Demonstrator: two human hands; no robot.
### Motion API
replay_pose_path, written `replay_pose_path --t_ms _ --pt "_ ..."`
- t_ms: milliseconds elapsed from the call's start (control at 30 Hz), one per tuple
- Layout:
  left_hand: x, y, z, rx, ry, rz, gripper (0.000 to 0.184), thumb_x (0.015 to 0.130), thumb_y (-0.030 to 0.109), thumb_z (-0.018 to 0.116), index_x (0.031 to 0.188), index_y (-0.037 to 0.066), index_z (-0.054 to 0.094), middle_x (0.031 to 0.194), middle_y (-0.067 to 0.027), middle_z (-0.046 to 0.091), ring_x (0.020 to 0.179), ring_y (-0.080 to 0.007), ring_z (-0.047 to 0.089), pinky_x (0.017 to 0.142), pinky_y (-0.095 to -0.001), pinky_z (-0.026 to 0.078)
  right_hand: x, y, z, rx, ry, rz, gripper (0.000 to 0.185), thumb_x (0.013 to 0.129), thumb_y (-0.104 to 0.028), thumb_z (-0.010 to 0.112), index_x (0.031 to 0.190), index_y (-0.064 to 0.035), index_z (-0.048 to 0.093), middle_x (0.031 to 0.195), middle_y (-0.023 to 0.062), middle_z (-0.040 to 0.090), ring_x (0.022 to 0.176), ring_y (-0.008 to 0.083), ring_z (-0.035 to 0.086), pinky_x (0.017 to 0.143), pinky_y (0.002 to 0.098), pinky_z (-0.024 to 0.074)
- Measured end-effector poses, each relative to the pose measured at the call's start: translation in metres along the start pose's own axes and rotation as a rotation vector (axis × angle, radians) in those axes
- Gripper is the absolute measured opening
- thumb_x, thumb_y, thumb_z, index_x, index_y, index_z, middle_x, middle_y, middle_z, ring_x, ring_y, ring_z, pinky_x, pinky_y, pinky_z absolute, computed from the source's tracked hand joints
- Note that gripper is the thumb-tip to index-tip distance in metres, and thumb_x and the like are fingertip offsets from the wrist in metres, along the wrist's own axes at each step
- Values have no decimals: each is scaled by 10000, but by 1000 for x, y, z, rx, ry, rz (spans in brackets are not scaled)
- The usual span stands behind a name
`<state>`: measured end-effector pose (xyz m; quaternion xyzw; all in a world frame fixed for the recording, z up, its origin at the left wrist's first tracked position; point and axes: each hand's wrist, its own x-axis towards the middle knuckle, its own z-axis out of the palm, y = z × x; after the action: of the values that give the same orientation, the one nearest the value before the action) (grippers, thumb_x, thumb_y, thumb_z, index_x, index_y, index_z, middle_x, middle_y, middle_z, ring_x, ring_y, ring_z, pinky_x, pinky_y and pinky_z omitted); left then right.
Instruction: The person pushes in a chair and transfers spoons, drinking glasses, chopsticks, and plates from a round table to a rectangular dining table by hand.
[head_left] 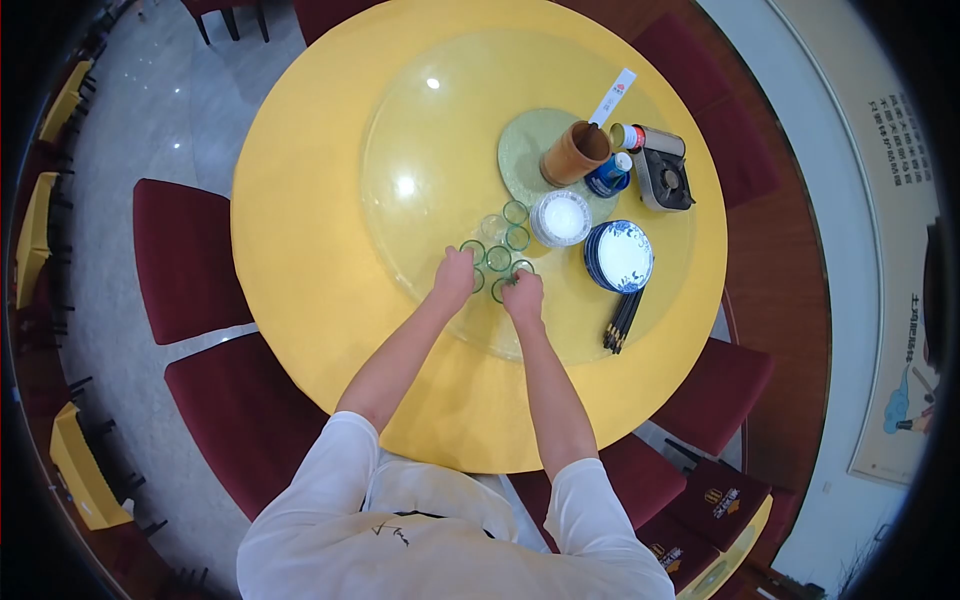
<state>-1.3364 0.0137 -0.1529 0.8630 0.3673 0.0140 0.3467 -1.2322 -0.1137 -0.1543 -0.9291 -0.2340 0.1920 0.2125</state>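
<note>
a tight cluster of clear glasses with green rims (498, 259) stands on the round glass turntable (420, 140), between its middle and its near edge and a little left of centre. the turntable lies on the yellow-covered table (300, 210). the glasses look light, stiff and smooth; they should be fragile and prone to slip or knock together, standing so close. the sound place to take hold is the side wall, just under the rim, with thumb and fingers opposed and only a mild squeeze.

the left hand (456, 272) is at the left side of the cluster, its fingers bent around the outermost glasses there. the right hand (523, 293) is at the cluster's near right side, also bent and touching a glass. both look partly closed, but the fingertips are hidden, so i cannot tell whether either has a firm grip. both arms reach forward over the near edge of the table, elbows only slightly bent, forearms converging toward the glasses, backs of the hands upward.

just beyond the cluster to the right sits a stack of small white dishes (561, 218); further right are blue-patterned plates (624, 257), with a bundle of black chopsticks (622, 323) lying nearer the turntable's right near edge.
</note>
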Motion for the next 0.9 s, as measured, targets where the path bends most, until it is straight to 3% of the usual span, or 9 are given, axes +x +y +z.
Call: replay_pose_path --t_ms 67,267,367,467,667,767,900 --pt "-9 -8 -1 4 0 57 189 796 -21 576 983 1 574 943 -292 552 805 -443 631 688 -483 538 -10 -1 -6 8 23 4 244 703 -132 714 893 16 678 911 262 643 894 403 623 793 467 519" --pt "-54 -2 -18 -37 -133 52 150 826 -23 522 965 -9 577 908 -287 588 817 -439 622 707 -478 531 -52 2 -16 -4 -64 -49 258 706 -129 747 928 -10 689 968 236 628 903 391 622 806 444 521" --pt "-84 4 -12 -60 -144 105 113 838 28 604 943 -9 584 870 -286 598 814 -454 617 718 -493 517 -82 3 -26 2 -93 -122 249 709 -108 756 933 -18 693 977 221 615 905 382 618 813 437 518" --pt "-124 7 -17 -79 -134 165 103 839 30 602 932 -14 591 878 -281 593 817 -454 618 719 -489 519 -125 1 -41 13 -90 -108 235 712 -90 757 927 -19 692 967 214 611 904 375 614 810 435 516" --pt "-215 47 -40 -82 -246 166 92 817 24 608 899 -17 601 872 -279 592 809 -452 622 713 -493 519 -207 17 -86 -39 -177 -197 187 738 -63 729 911 -15 675 991 217 587 865 393 624 793 454 531" --pt "-276 51 -50 2 -290 174 165 750 -37 582 914 -19 591 854 -265 598 802 -430 635 695 -487 530 -262 23 -94 -28 -233 -255 192 735 -49 728 917 -16 676 1003 215 584 854 392 629 774 454 538" --pt "-378 56 -93 46 -207 78 162 737 -35 590 899 -27 600 846 -270 606 794 -435 641 700 -485 535 -348 -10 -121 -7 -337 -378 201 712 -37 732 905 -8 683 970 215 595 859 393 630 762 457 538"
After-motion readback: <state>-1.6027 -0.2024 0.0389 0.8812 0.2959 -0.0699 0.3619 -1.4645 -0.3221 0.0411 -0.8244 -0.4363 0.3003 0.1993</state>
